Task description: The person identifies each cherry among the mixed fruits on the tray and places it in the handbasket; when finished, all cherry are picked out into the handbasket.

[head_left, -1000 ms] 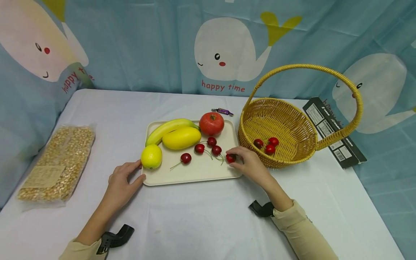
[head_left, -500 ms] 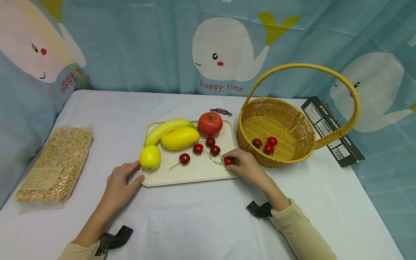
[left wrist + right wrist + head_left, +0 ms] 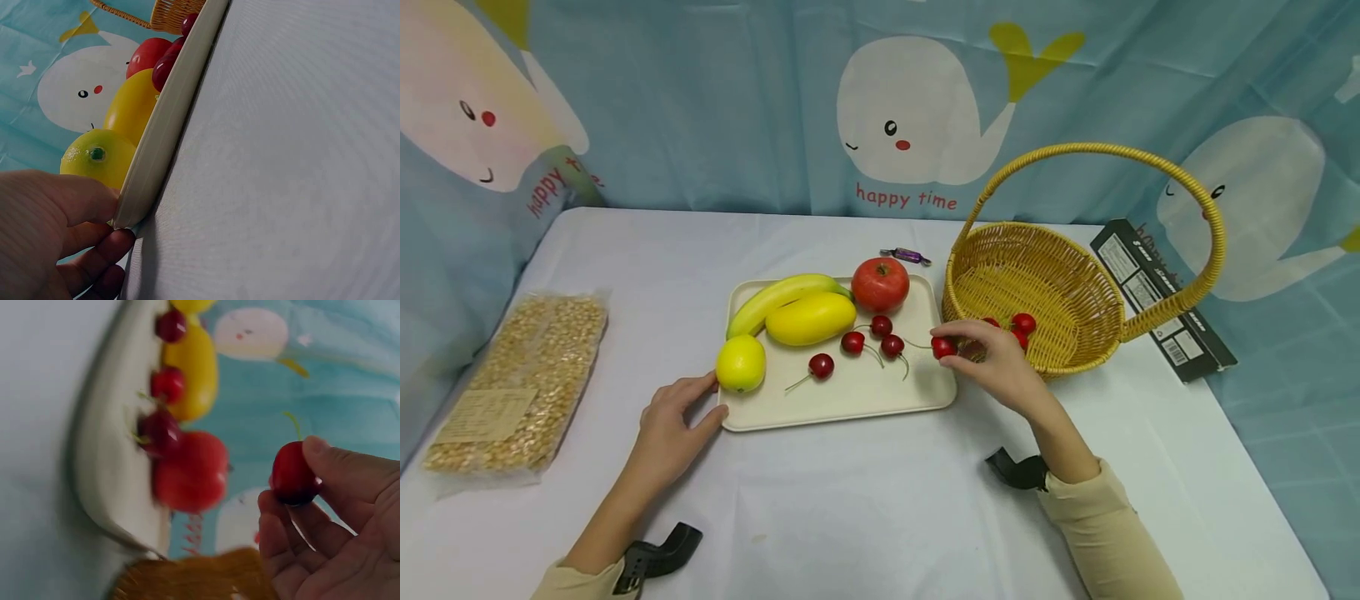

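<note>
My right hand [image 3: 992, 362] pinches a red cherry [image 3: 295, 474] by thumb and fingertips, its stem sticking out; it hangs between the tray's right end and the wicker basket [image 3: 1037, 283]. With thumb and fingertips, my left hand [image 3: 666, 433] holds the left end of the cream tray [image 3: 842, 408], beside the lemon [image 3: 741, 363]. Several stemmed cherries [image 3: 821, 367] lie on the tray. Behind them are a banana [image 3: 782, 302], a yellow mango-like fruit [image 3: 811, 319] and a round red fruit [image 3: 880, 285]. More cherries [image 3: 1023, 323] lie in the basket, partly hidden by my right hand.
The basket's tall handle [image 3: 1093, 150] arches over it. A black box [image 3: 1161, 300] leans behind its right side. A bag of corn kernels [image 3: 520, 383] lies at the left, and a small purple-wrapped item [image 3: 906, 256] behind the tray. A patterned curtain [image 3: 737, 100] backs the table.
My right hand has lifted the cherry off the tray and moved it up and rightward toward the basket. The left hand stays at the tray's left end. The head view has shifted slightly.
</note>
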`<state>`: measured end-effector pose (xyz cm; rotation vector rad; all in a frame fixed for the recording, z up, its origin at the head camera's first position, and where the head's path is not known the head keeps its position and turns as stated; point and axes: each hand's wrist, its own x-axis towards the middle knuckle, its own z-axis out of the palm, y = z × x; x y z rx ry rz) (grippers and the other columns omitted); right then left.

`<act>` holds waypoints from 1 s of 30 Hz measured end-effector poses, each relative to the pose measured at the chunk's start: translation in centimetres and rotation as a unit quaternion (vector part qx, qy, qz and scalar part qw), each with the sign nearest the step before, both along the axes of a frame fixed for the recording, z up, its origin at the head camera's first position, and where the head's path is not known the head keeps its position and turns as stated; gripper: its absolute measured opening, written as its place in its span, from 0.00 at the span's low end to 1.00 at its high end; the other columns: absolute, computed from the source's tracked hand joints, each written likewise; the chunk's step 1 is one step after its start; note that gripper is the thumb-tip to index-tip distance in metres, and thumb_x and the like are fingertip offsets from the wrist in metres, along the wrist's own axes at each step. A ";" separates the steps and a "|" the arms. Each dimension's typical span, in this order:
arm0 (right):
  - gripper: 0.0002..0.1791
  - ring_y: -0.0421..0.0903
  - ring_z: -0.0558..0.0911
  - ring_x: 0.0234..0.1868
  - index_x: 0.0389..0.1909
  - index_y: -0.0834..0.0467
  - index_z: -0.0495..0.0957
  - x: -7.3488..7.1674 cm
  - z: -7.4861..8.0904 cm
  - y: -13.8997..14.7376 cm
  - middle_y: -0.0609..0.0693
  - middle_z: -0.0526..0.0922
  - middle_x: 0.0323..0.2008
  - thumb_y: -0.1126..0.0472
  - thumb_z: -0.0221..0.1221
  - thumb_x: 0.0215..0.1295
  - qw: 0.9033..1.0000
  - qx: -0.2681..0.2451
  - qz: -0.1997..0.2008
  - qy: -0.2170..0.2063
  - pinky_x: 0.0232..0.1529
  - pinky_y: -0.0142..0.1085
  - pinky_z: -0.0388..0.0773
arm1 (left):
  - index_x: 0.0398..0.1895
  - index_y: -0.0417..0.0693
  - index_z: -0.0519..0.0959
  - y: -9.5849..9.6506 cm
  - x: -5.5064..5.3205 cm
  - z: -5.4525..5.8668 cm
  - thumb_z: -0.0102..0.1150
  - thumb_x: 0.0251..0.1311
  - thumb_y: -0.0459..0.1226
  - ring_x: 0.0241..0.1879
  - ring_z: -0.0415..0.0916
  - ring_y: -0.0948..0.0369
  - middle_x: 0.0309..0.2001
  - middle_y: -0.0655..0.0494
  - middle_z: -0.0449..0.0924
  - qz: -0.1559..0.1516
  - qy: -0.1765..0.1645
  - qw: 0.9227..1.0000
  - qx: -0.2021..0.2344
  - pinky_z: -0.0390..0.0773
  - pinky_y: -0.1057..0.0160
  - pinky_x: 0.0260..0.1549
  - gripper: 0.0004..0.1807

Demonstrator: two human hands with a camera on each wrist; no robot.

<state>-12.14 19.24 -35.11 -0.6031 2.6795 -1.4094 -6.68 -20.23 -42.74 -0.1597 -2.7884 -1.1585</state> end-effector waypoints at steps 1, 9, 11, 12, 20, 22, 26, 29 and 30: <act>0.18 0.44 0.77 0.39 0.48 0.61 0.79 0.0 0.4 0.3 0.52 0.80 0.45 0.67 0.64 0.54 1.000 -0.013 -0.007 0.001 0.38 0.32 0.76 | 0.58 0.32 0.69 0.0 0.0 0.0 0.62 0.54 0.32 0.50 0.62 0.43 0.49 0.38 0.74 0.000 0.001 1.000 0.001 0.54 0.41 0.44 0.28; 0.19 0.44 0.79 0.37 0.51 0.62 0.76 -1.5 2.4 3.6 0.57 0.79 0.43 0.65 0.62 0.57 0.995 -0.053 -0.086 0.002 0.34 0.27 0.76 | 0.58 0.32 0.69 -0.1 0.0 0.0 0.62 0.53 0.32 0.50 0.62 0.44 0.50 0.38 0.74 0.001 0.004 1.000 0.005 0.55 0.41 0.45 0.28; 0.20 0.43 0.79 0.38 0.52 0.62 0.76 -2.1 2.8 4.4 0.56 0.78 0.44 0.64 0.61 0.58 0.993 -0.051 -0.103 0.003 0.34 0.27 0.76 | 0.58 0.32 0.69 -0.1 0.0 0.0 0.62 0.53 0.31 0.50 0.63 0.44 0.49 0.38 0.74 0.003 0.005 1.000 0.005 0.55 0.41 0.45 0.28; 0.20 0.42 0.79 0.40 0.52 0.62 0.76 -2.4 2.9 4.8 0.55 0.78 0.44 0.63 0.61 0.59 0.992 -0.051 -0.111 0.005 0.36 0.26 0.76 | 0.58 0.32 0.70 -0.1 0.0 0.0 0.62 0.53 0.31 0.50 0.63 0.44 0.49 0.38 0.74 0.003 0.005 1.000 0.005 0.55 0.41 0.45 0.28; 0.23 0.41 0.76 0.44 0.55 0.59 0.74 -5.1 2.6 7.7 0.53 0.78 0.47 0.55 0.60 0.60 0.985 0.014 -0.166 -0.051 0.40 0.29 0.74 | 0.58 0.32 0.70 0.0 -0.2 0.0 0.62 0.53 0.32 0.50 0.63 0.45 0.50 0.38 0.74 0.001 0.000 1.000 0.001 0.55 0.43 0.43 0.27; 0.24 0.42 0.76 0.44 0.55 0.59 0.74 -5.6 2.4 8.1 0.54 0.78 0.48 0.54 0.60 0.60 0.982 0.037 -0.169 -0.071 0.41 0.31 0.73 | 0.57 0.32 0.70 0.1 -0.2 0.0 0.62 0.53 0.32 0.50 0.63 0.45 0.50 0.38 0.74 0.002 0.000 1.000 0.002 0.55 0.43 0.43 0.27; 0.23 0.45 0.74 0.45 0.56 0.59 0.74 -6.5 1.9 8.6 0.56 0.77 0.48 0.54 0.59 0.61 0.979 0.071 -0.167 -0.093 0.42 0.36 0.71 | 0.57 0.31 0.69 0.1 -0.2 0.1 0.62 0.53 0.31 0.51 0.63 0.44 0.50 0.38 0.74 0.003 -0.002 1.000 0.002 0.55 0.42 0.45 0.27; 0.22 0.46 0.74 0.45 0.56 0.59 0.74 -7.2 1.5 8.9 0.56 0.77 0.48 0.55 0.59 0.62 0.979 0.076 -0.161 -0.100 0.44 0.42 0.71 | 0.58 0.31 0.69 0.0 -0.1 0.0 0.62 0.53 0.31 0.51 0.63 0.44 0.50 0.38 0.74 0.003 -0.003 1.000 0.003 0.54 0.41 0.45 0.27; 0.22 0.46 0.74 0.44 0.56 0.59 0.74 -7.4 1.3 9.0 0.56 0.77 0.48 0.55 0.59 0.62 0.979 0.077 -0.160 -0.103 0.44 0.42 0.71 | 0.58 0.31 0.69 0.0 -0.1 0.0 0.62 0.53 0.31 0.51 0.63 0.44 0.50 0.38 0.74 0.003 -0.004 1.000 0.005 0.54 0.41 0.45 0.27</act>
